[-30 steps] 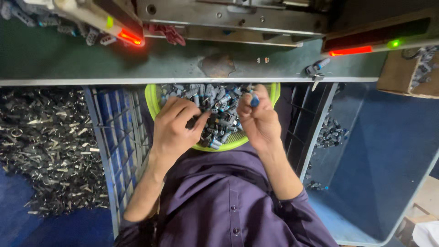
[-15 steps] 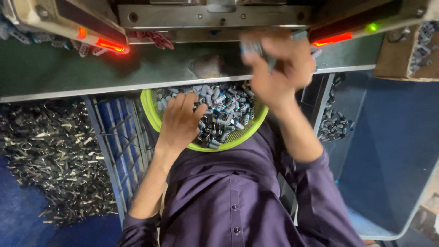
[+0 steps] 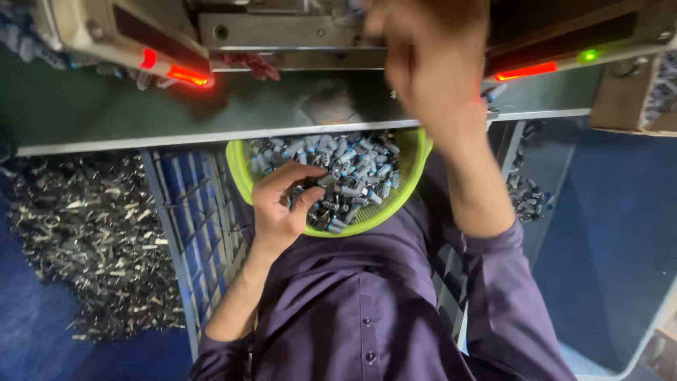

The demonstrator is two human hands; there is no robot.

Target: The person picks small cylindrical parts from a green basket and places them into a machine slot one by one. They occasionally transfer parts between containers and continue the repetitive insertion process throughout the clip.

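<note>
On the far left, a heap of metal scrap lies beside a blue crate. Next, the left hand pinches into small grey parts filling a green basket on the lap; they look light, hard and slippery, best nipped at the ends. Above, the right hand is blurred at the machine; its fingers' state cannot be told. At far right sits a brown cardboard box.
</note>
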